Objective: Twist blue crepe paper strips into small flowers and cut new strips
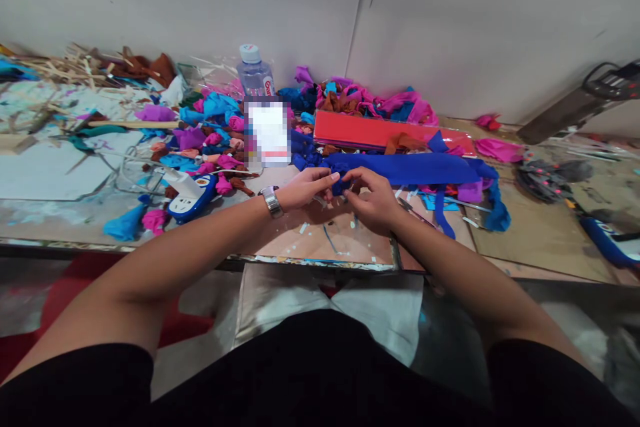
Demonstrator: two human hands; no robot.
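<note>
Over the middle of the worktable, my left hand [309,188] and my right hand [373,199] meet at a small gathered piece of blue fabric [340,185]. Fingers of both hands are closed on it from either side. A silver watch is on my left wrist. Behind my right hand lies a long flat blue strip [425,168], partly over a red packet [370,131]. Small rolled fabric pieces in pink, purple, blue and brown [220,107] are heaped to the left of my hands.
A capped plastic bottle [255,73] stands behind a blurred phone [269,133]. A blue-and-white power strip [193,200] with a plug and cable lies left. Wooden sticks [75,70] are piled back left. A cardboard sheet [530,230] and dark netting [545,180] lie right.
</note>
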